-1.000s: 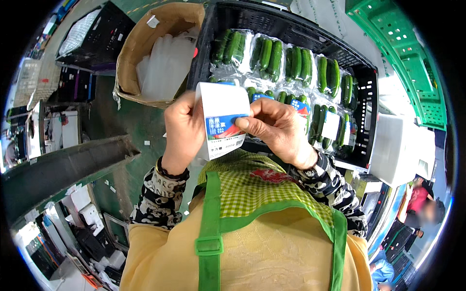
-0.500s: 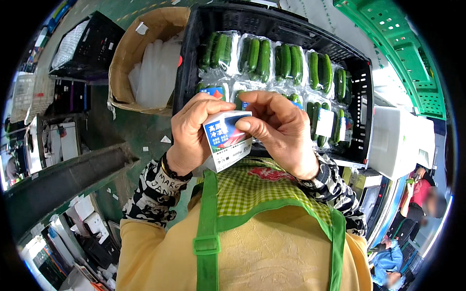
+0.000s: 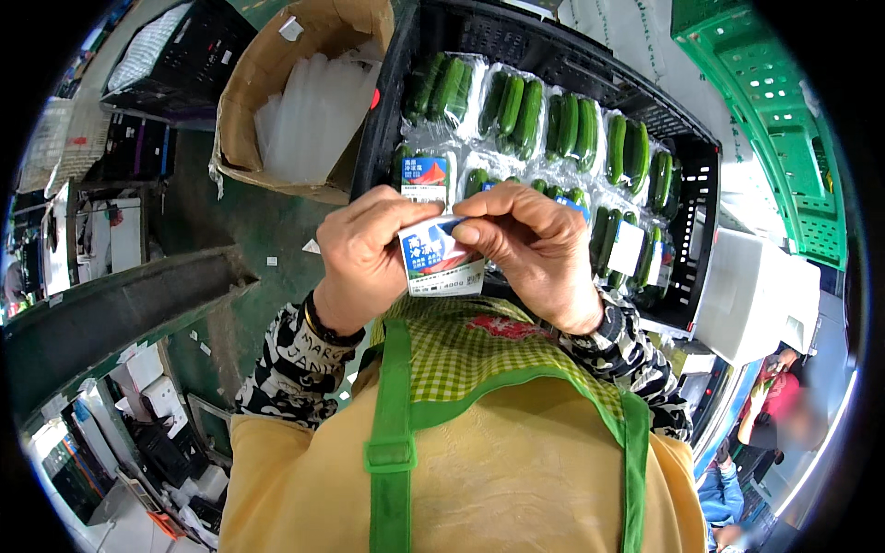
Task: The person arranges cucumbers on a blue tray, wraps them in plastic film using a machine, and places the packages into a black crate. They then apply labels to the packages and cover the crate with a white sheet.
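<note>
Between my two hands is a printed label (image 3: 444, 267), blue and red above and white below, possibly several in a stack. My left hand (image 3: 361, 263) pinches its upper left side, and my right hand (image 3: 539, 249) grips the upper right edge between thumb and bent fingers. Just beyond them stands a black plastic crate (image 3: 708, 198) with several clear-wrapped packs of green cucumbers (image 3: 512, 115) in rows. One pack by my left fingertips bears a similar blue and red label (image 3: 424, 173). My hands partly hide the nearer row.
Left of the crate is an open cardboard box (image 3: 241, 101) holding translucent plastic bags (image 3: 318, 120). White foam boxes (image 3: 742, 295) stand to the right, with a green plastic crate (image 3: 765, 120) beyond. Two other people show at the far right edge.
My right fingers have drawn in to the label's top edge, and the label hangs straighter, less tilted. The crate and box have shifted right in the view.
</note>
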A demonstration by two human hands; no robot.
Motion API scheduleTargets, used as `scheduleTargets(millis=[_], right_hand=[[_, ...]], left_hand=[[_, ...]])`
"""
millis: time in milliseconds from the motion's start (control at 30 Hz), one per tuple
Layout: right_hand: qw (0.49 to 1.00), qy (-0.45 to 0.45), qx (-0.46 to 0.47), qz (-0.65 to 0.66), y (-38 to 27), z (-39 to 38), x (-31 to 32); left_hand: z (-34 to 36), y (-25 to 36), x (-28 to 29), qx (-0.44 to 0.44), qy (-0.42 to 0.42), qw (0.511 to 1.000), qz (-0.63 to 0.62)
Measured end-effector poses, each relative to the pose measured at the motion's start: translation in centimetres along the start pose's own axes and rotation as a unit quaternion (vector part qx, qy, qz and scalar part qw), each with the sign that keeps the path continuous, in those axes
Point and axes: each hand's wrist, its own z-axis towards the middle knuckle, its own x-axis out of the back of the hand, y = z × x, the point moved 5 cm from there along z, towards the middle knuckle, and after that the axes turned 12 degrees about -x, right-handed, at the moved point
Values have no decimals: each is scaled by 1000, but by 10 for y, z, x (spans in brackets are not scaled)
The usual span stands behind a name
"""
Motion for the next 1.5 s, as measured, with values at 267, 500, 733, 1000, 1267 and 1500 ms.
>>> scheduleTargets(millis=[267, 500, 733, 1000, 1267, 1500], right_hand=[[984, 25, 124, -128, -14, 19, -4], [973, 190, 64, -114, 7, 149, 57], [843, 191, -57, -500, 75, 237, 60], [986, -162, -33, -6, 6, 86, 40], [994, 26, -108, 15, -1, -14, 38], [993, 91, -32, 69, -11, -30, 56]], left_hand=[[-15, -13, 2, 100, 5, 995, 5], [-32, -24, 13, 228, -199, 951, 64], [-10, 3, 9, 158, -95, 978, -97], [15, -15, -5, 208, 69, 965, -147], [40, 8, -23, 3, 77, 992, 100], [41, 22, -57, -122, -53, 985, -109]])
